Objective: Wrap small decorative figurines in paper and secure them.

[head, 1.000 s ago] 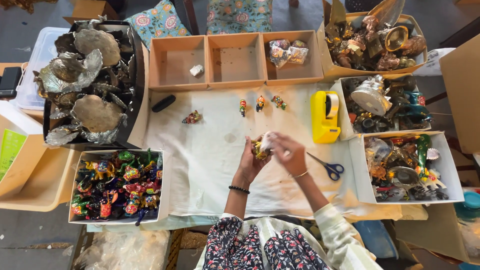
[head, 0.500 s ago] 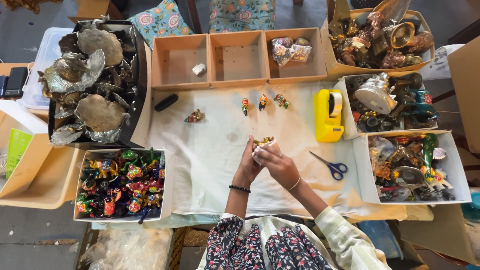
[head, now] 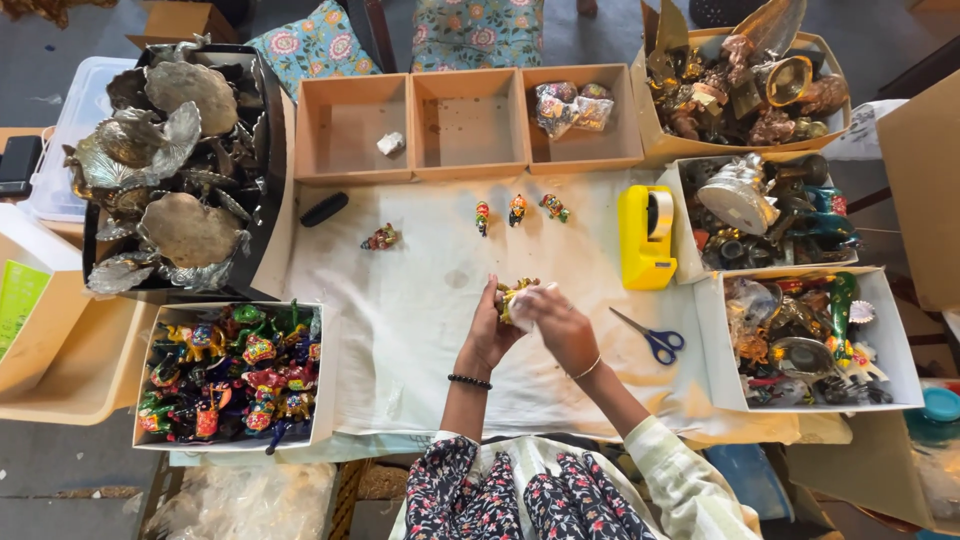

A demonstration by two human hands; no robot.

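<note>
The painted figurine sits gripped between your left hand and right hand, over open white cloth; scissors lie just right.

A cloth covers the table centre; behind it stand three open boxes in a row, the rightmost holding wrapped packets. On the cloth, three figurines stand in a line with a fourth figurine to their left, while a tape dispenser and scissors lie to the right. A box of figurines sits at the left edge, a tray of metal dishes behind it, and three boxes of ornaments line the right side.
</note>
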